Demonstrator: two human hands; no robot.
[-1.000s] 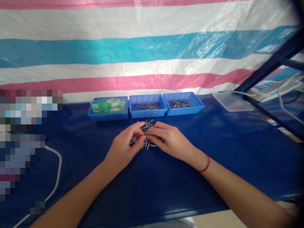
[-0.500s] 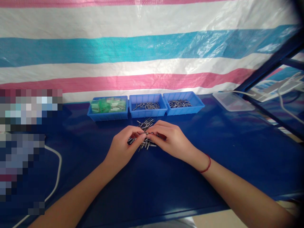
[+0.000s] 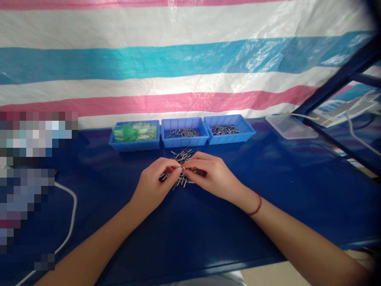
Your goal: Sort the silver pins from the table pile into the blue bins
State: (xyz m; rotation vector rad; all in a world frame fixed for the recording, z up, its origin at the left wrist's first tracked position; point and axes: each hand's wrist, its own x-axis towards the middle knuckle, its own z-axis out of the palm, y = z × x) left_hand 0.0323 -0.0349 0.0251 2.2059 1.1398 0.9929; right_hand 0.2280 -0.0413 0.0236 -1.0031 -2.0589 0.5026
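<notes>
Left hand (image 3: 157,174) comes in from 8 o'clock, right hand (image 3: 212,171) from 4, backs up, thumbs on the 6 o'clock side. They meet right over a messy pile of metal pins (image 3: 182,154) on the blue counter (image 3: 178,234). Fingers on both are pinched narrow on one tiny metal piece (image 3: 183,169). Blue bins (image 3: 186,142) sit at 10, 12 and 2. Printed sheet (image 3: 335,107) way out past 2 is too blurry to read.

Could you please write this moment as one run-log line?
left hand and right hand: small metal piece held between them | beneath: metal pin pile | behind: three blue bins
</notes>
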